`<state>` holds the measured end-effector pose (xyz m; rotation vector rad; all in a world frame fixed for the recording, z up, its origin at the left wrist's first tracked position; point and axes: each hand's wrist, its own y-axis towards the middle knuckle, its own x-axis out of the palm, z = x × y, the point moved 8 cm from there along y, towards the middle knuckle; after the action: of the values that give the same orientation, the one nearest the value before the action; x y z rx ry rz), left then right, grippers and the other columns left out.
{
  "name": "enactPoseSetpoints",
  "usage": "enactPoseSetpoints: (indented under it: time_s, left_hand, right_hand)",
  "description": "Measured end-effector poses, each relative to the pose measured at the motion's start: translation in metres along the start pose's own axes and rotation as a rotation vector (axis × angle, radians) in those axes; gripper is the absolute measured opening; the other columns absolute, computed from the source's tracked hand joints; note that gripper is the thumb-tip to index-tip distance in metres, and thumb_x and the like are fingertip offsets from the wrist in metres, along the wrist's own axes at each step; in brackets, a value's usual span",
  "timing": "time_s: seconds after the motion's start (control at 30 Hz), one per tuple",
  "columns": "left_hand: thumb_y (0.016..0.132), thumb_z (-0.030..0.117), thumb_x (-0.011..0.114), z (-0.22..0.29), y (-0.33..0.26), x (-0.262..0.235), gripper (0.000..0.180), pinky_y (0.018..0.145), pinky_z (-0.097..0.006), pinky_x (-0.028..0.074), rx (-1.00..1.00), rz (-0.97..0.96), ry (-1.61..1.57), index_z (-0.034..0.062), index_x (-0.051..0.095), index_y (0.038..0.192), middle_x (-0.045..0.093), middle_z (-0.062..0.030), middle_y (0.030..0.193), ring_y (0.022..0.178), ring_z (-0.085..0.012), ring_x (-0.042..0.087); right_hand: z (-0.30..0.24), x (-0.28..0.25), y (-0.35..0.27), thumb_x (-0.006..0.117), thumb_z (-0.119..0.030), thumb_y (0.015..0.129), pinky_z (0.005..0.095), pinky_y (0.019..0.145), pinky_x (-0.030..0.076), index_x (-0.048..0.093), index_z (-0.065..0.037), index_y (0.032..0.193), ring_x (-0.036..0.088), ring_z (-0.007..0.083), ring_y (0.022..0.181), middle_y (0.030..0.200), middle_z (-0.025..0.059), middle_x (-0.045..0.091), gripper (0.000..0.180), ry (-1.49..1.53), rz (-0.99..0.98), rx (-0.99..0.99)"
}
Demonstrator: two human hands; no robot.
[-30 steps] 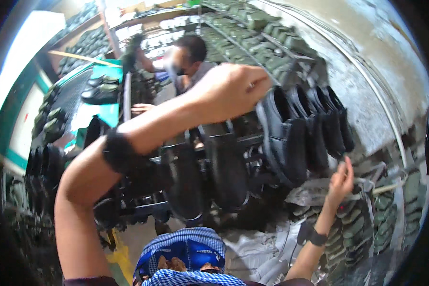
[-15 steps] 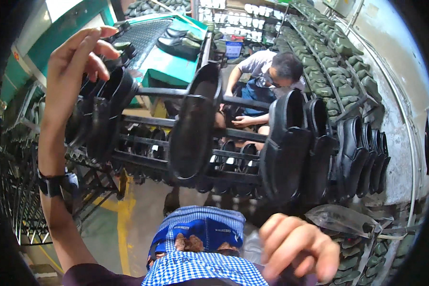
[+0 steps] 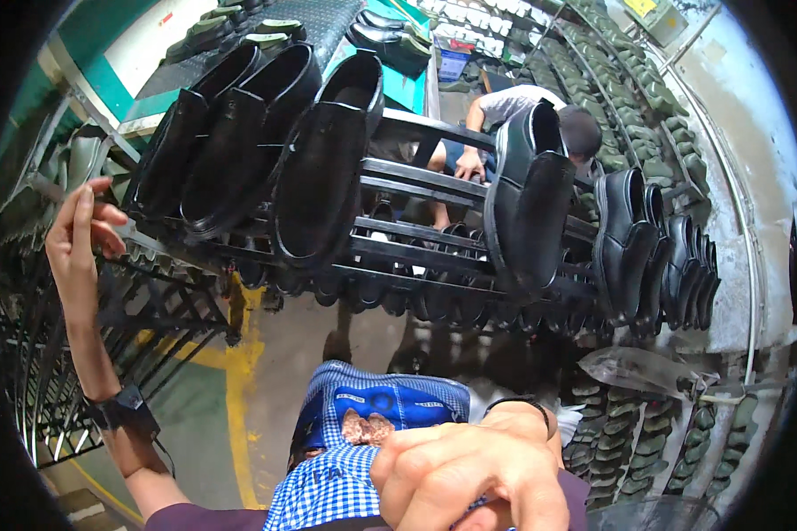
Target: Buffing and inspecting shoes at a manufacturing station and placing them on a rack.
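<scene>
My left hand (image 3: 84, 226) is raised at the left with its fingers stretched apart, holding nothing. It sits just left of the rack's end, nearest to a black slip-on shoe (image 3: 164, 155). Beside that shoe are another black slip-on (image 3: 239, 150) and a third (image 3: 328, 168), all standing tilted on a black metal rack (image 3: 425, 181). A gap separates them from a single black shoe (image 3: 527, 208). Close in front of my checked apron (image 3: 310, 491), my right hand (image 3: 469, 482) is closed, knuckles up. The inside of its fingers is hidden.
More black shoes (image 3: 624, 243) line the rack's right side and lower bars. Behind it, a person (image 3: 527, 106) in a light top bends down. Green shoe lasts (image 3: 655, 168) fill the right-hand racks. A clear plastic bag (image 3: 633, 370) hangs at right; bare racks (image 3: 150, 310) stand at left.
My left hand has come down and away from the shoes. My right hand has moved left, in front of the apron. The rack appears shifted in view, and the other person's head is lower.
</scene>
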<state>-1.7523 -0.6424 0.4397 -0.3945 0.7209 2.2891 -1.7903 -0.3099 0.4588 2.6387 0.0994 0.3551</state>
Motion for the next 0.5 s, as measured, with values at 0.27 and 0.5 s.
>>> enactPoseSetpoints:
  time_s: [0.27, 0.5]
  left_hand:
    - [0.091, 0.024, 0.040, -0.077, -0.012, -0.001, 0.031, 0.047, -0.019, 0.040, -0.104, -0.028, -0.124, 0.0016, 0.056, 0.105, 0.058, -0.0021, 0.065, 0.048, -0.0054, 0.049]
    - [0.091, 0.024, 0.037, -0.052, -0.071, 0.029, 0.034, 0.042, -0.020, 0.036, 0.111, 0.004, -0.196, -0.0035, 0.054, 0.102, 0.052, -0.0037, 0.058, 0.044, -0.0068, 0.044]
  right_hand:
    - [-0.004, 0.031, 0.032, 0.034, -0.014, 0.093, 0.0262, 0.037, 0.034, 0.065, -0.017, 0.090, 0.045, 0.0162, 0.044, 0.063, 0.0113, 0.049, 0.031, 0.174, 0.213, -0.665]
    - [0.028, 0.006, -0.029, 0.059, -0.006, 0.078, 0.0330, 0.063, 0.043, 0.058, 0.001, 0.100, 0.054, 0.0227, 0.073, 0.085, 0.0112, 0.055, 0.023, -0.331, 0.227, -0.241]
